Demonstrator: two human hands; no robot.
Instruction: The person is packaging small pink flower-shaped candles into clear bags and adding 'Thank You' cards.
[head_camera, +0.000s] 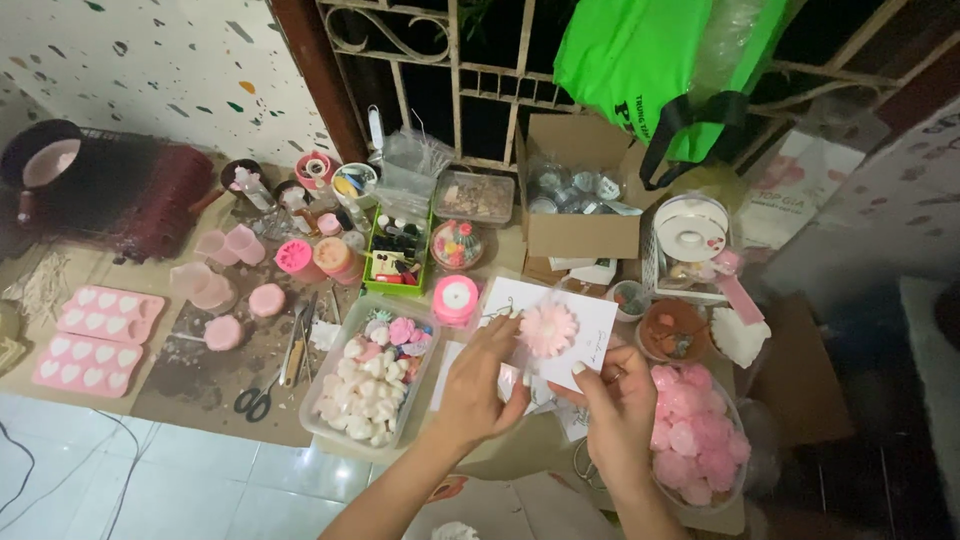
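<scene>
My left hand and my right hand together hold a white card inside a clear wrapper, with a pink flower-shaped piece on it. The left fingers pinch the card's left edge beside the flower. The right fingers grip its lower right corner. Just left of my left hand sits a clear tray filled with several small white and pink moulded pieces. A round container of pink flower pieces stands right of my right hand.
Two pink heart moulds lie at the left, scissors near the tray. A pink ribbon roll, cups, a green box of small bottles, a cardboard box and a green bag crowd the back.
</scene>
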